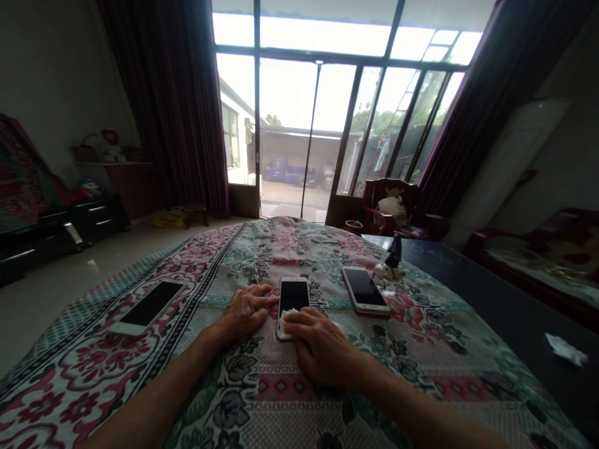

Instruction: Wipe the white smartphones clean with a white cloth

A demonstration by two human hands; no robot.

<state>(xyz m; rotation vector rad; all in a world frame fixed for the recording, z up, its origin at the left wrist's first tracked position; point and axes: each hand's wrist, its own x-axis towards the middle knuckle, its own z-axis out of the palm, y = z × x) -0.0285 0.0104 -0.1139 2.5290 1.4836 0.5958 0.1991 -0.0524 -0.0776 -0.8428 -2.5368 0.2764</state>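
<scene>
A white smartphone [294, 292] with a dark screen lies face up in front of me on the patterned tablecloth [281, 415]. My right hand [322, 343] is closed on a crumpled white tissue [286, 317], pressed against the phone's lower part. Beside the phone's left edge, my left hand [248, 308] lies on the cloth with its fingers stretched out toward that edge. Another white smartphone [148, 307] rests at the left. To the right is a third smartphone [366, 291], white-framed, seeming to sit on something pinkish.
A clear spray bottle [388, 274] with a dark top stands behind the right-hand phone. Another crumpled tissue [566, 349] lies on the dark surface [510, 312] at the right. Beyond the table are a wooden chair [390, 202] and glass doors [299, 137].
</scene>
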